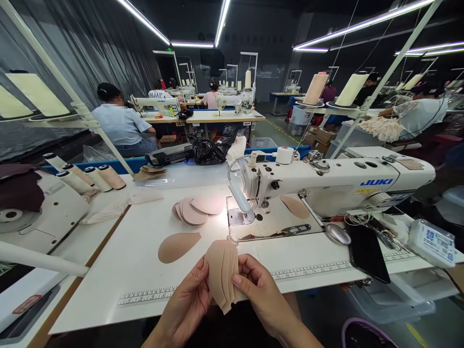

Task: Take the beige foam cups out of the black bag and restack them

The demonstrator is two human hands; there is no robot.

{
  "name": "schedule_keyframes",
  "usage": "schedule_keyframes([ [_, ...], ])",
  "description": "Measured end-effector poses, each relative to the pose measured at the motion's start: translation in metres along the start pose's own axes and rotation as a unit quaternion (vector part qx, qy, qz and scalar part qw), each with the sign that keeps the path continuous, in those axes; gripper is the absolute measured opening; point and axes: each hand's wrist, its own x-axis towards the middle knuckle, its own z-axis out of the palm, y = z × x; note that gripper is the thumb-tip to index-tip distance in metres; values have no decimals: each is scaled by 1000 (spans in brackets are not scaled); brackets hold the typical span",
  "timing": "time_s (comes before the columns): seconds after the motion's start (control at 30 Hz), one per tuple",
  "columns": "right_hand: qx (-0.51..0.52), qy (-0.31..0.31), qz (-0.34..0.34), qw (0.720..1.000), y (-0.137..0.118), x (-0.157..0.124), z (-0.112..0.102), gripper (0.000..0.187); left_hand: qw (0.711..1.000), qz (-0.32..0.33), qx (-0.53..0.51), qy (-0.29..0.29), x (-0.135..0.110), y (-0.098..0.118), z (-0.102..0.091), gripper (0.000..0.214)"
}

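Observation:
Between my two hands is a fanned stack of beige teardrop-shaped fabric pieces (220, 273), held upright over the table's front edge. My left hand (190, 295) grips its left side, thumb on the front. On the right side, my right hand (259, 290) pinches the layered edges between thumb and fingers. A single beige fabric piece (178, 247) lies flat just beyond my left hand. Farther back, a loose pile of similar pieces (194, 211) rests left of the sewing machine's needle area. Another fabric piece (295, 207) lies under the machine's arm.
A white JUKI sewing machine (340, 179) takes up the right of the white table (119, 251). A black phone (369, 253), a silver oval object (338, 234) and thread snips (295, 230) lie on the right. Thread cones (90, 178) stand at left. Co-workers sit at other machines.

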Motion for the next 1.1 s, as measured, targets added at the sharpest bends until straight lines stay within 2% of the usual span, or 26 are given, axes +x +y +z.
schedule_keyframes([
  [0.23, -2, -7, 1, 1000, -1, 3, 3, 38, 1000, -10, -15, 16, 0, -2, -2, 40],
  [0.4, -18, -6, 8, 1000, 3, 5, 2, 41, 998, -15, -54, -2, -3, 0, -6, 47],
  [0.5, -99, 6, 12, 995, 0, 11, -1, 42, 998, 31, -54, 25, -15, 16, -21, 45],
  [0.57, -211, 14, -6, 977, -7, 21, -1, 38, 991, 108, -46, 67, -28, 34, -29, 51],
  [0.63, -340, 0, -52, 939, -13, 37, 4, 30, 970, 203, -43, 126, -43, 54, -30, 59],
  [0.73, -489, -68, -138, 859, -12, 70, 20, 21, 929, 303, -49, 208, -64, 80, -19, 63],
  [0.87, -640, -146, -240, 715, 17, 117, 39, 39, 898, 327, -38, 291, -82, 97, -14, 62],
  [0.93, -690, -148, -262, 658, 31, 130, 42, 31, 891, 323, -19, 319, -87, 100, -23, 60],
  [0.97, -697, -139, -268, 651, 35, 133, 42, 26, 893, 319, -4, 316, -88, 101, -30, 59],
  [1.0, -689, -124, -274, 659, 36, 133, 42, 24, 899, 313, 13, 305, -88, 100, -37, 60],
  [1.1, -602, -54, -295, 740, 30, 119, 44, 22, 922, 271, 51, 273, -84, 95, -55, 69],
])
